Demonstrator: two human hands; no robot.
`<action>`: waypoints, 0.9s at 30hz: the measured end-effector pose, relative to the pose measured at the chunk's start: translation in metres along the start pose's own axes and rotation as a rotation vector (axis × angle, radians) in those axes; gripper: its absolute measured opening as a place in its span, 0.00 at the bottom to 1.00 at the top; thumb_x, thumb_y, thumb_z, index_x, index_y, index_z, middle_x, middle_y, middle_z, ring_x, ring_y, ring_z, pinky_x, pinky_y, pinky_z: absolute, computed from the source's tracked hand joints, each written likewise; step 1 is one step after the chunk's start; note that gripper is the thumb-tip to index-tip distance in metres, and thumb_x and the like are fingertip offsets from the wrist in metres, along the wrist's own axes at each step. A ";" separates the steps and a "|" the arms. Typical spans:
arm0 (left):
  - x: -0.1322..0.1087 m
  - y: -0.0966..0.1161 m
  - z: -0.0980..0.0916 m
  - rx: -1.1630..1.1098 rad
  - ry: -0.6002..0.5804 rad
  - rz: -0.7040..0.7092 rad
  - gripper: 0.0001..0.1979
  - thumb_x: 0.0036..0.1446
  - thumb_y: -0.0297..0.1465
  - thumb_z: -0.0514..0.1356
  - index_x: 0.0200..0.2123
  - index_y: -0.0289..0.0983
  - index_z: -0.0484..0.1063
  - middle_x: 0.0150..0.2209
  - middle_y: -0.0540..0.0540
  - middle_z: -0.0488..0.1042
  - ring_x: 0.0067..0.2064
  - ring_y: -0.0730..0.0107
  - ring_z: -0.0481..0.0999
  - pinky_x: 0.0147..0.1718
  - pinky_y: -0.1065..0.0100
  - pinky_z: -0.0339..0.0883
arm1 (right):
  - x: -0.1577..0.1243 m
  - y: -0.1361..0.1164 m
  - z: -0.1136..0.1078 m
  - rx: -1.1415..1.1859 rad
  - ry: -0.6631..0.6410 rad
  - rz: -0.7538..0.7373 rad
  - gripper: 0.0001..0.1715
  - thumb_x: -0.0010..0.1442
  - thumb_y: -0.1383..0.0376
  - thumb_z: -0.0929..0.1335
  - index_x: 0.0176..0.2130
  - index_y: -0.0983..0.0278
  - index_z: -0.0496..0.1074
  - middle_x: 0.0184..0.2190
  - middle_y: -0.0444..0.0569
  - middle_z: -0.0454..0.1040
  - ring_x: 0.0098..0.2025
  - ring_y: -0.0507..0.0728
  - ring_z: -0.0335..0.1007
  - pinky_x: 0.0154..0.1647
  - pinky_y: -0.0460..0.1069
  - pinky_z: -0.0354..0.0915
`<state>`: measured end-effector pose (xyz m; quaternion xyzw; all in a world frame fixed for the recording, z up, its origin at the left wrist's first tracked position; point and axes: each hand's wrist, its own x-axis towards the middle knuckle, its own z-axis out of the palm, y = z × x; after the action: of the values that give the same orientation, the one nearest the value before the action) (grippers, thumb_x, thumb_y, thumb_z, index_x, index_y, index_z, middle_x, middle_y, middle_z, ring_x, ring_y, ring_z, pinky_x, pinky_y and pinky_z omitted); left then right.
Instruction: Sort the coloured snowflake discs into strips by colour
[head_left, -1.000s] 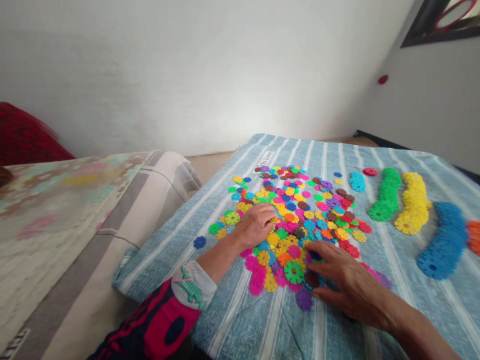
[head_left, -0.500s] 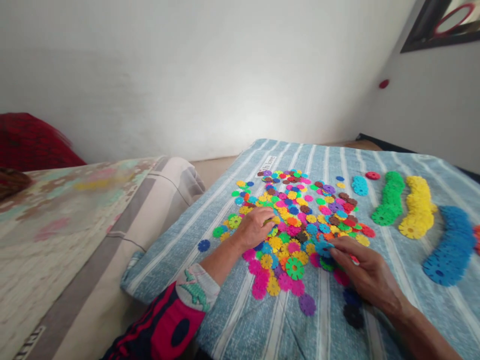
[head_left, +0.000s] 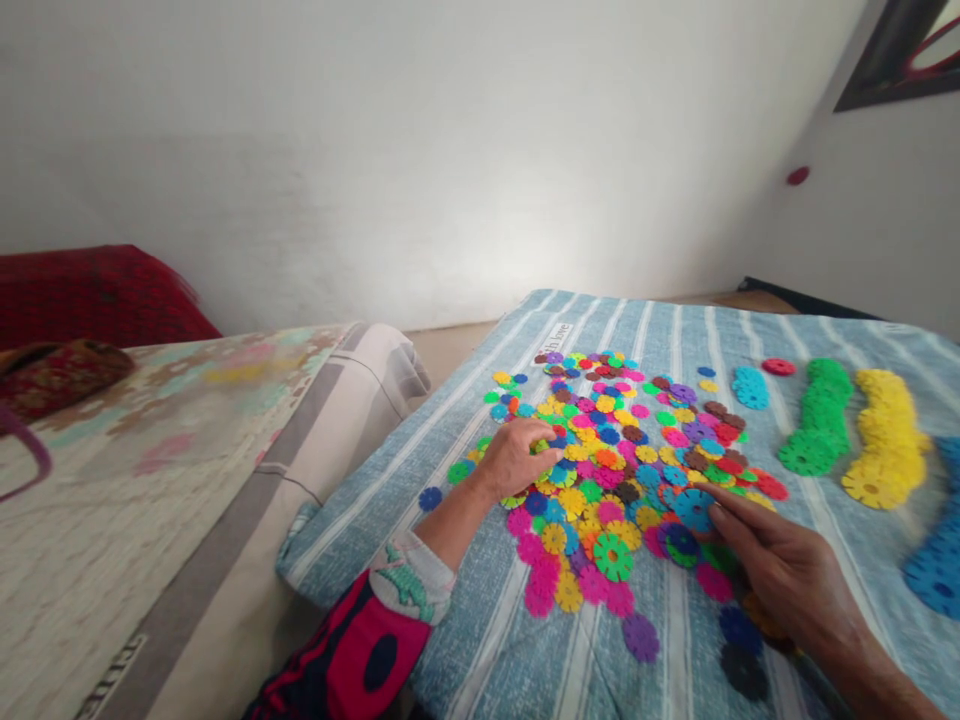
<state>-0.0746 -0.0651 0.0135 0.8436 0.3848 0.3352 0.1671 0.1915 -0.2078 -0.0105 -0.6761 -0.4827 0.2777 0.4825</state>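
Observation:
A loose pile of small flower-shaped plastic discs [head_left: 615, 450] in many colours lies on a blue striped cloth [head_left: 480, 620]. My left hand [head_left: 516, 458] rests on the pile's left edge with its fingers curled down onto the discs; what the fingertips grip is hidden. My right hand [head_left: 784, 565] comes in from the lower right, its fingers pressed together on a blue disc [head_left: 694, 508] at the pile's right side. A large green disc [head_left: 613, 556] and pink discs [head_left: 540, 590] lie between the hands. Dark blue and black discs [head_left: 742, 650] lie under my right wrist.
Sorted rows of discs lie at the right: light blue [head_left: 750, 387], green [head_left: 817, 420], yellow [head_left: 889, 440] and blue [head_left: 937, 570], with a red disc [head_left: 778, 367] behind. A patterned mattress [head_left: 150, 480] and red cloth [head_left: 90, 295] are left, a white wall behind.
My right hand has moved up and right from the pile's lower edge, picking up a blue disc. My left hand stays on the pile. The camera has shifted left.

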 end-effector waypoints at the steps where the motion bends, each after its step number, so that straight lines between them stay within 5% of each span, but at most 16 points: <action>1: 0.000 0.001 0.000 0.002 -0.021 0.024 0.08 0.47 0.31 0.65 0.33 0.35 0.76 0.39 0.43 0.78 0.44 0.63 0.76 0.48 0.64 0.68 | 0.000 -0.001 0.000 0.007 0.006 -0.008 0.25 0.50 0.52 0.68 0.45 0.62 0.77 0.39 0.48 0.80 0.39 0.61 0.76 0.45 0.53 0.71; 5: -0.001 -0.002 -0.001 0.049 -0.045 0.006 0.11 0.46 0.31 0.65 0.35 0.36 0.75 0.42 0.43 0.77 0.46 0.61 0.74 0.50 0.61 0.67 | 0.001 -0.003 0.001 0.056 0.017 -0.001 0.25 0.47 0.53 0.71 0.43 0.62 0.78 0.42 0.47 0.79 0.43 0.60 0.75 0.47 0.50 0.70; 11: 0.001 -0.010 -0.002 0.173 0.048 -0.171 0.07 0.52 0.32 0.61 0.34 0.37 0.73 0.40 0.45 0.76 0.46 0.62 0.74 0.50 0.60 0.66 | -0.001 -0.007 0.000 0.172 0.077 0.118 0.33 0.45 0.49 0.72 0.48 0.62 0.75 0.32 0.46 0.79 0.28 0.53 0.73 0.23 0.42 0.69; 17: -0.007 0.011 0.007 0.342 -0.074 -0.161 0.15 0.53 0.40 0.60 0.40 0.37 0.72 0.44 0.43 0.73 0.50 0.57 0.69 0.52 0.53 0.62 | -0.001 -0.012 -0.003 0.246 0.141 0.244 0.36 0.41 0.46 0.73 0.46 0.63 0.74 0.29 0.47 0.77 0.26 0.55 0.73 0.14 0.42 0.63; 22: -0.021 0.043 0.025 0.322 -0.248 -0.062 0.28 0.53 0.48 0.58 0.52 0.37 0.66 0.58 0.36 0.63 0.61 0.48 0.58 0.57 0.43 0.51 | -0.002 -0.011 -0.002 0.231 0.147 0.265 0.37 0.39 0.45 0.74 0.44 0.63 0.75 0.26 0.47 0.76 0.22 0.55 0.72 0.13 0.43 0.63; 27: -0.033 0.059 0.042 0.188 -0.348 0.231 0.33 0.53 0.51 0.58 0.54 0.33 0.64 0.58 0.33 0.63 0.61 0.50 0.59 0.58 0.47 0.51 | -0.002 -0.008 -0.001 0.206 0.172 0.288 0.35 0.38 0.46 0.73 0.42 0.62 0.75 0.25 0.46 0.76 0.21 0.54 0.70 0.13 0.43 0.63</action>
<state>-0.0296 -0.1298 0.0008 0.9389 0.2808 0.1643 0.1120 0.1881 -0.2099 -0.0025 -0.7064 -0.3070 0.3332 0.5439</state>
